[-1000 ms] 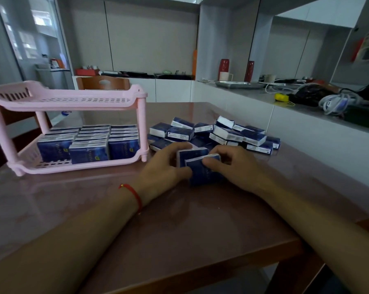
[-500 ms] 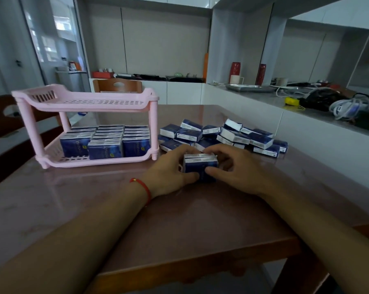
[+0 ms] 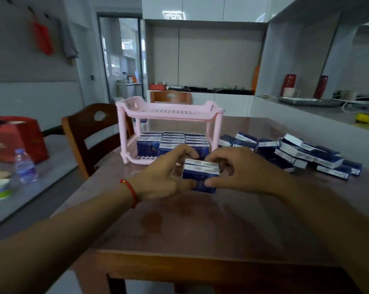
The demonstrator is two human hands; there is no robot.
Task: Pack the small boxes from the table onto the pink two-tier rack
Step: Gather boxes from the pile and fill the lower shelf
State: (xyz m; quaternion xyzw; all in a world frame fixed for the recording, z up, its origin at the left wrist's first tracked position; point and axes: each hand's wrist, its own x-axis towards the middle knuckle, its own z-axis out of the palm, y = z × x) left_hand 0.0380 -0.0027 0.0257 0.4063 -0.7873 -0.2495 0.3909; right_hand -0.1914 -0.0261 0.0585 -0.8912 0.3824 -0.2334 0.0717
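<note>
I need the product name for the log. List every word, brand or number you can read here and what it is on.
No text can be read.
Held blue boxes between the left hand and right hand: white label strips, print blurred.
Boxes on the pink rack lower tier: print too small.
Loose pile of boxes: labels blurred.
Water bottle: label blurred.

Hands: I see left hand (image 3: 164,175) and right hand (image 3: 238,170) gripping a small stack of blue boxes (image 3: 201,175) from either side, just above the table (image 3: 200,225).
Rack: pink two-tier rack (image 3: 170,115) stands behind the hands; lower tier packed with upright blue boxes (image 3: 149,143), top tier bare.
Loose stock: pile of blue boxes (image 3: 296,153) right of the rack.
Surroundings: wooden chair (image 3: 90,132) left of the table; water bottle (image 3: 24,164) far left, blurred.
</note>
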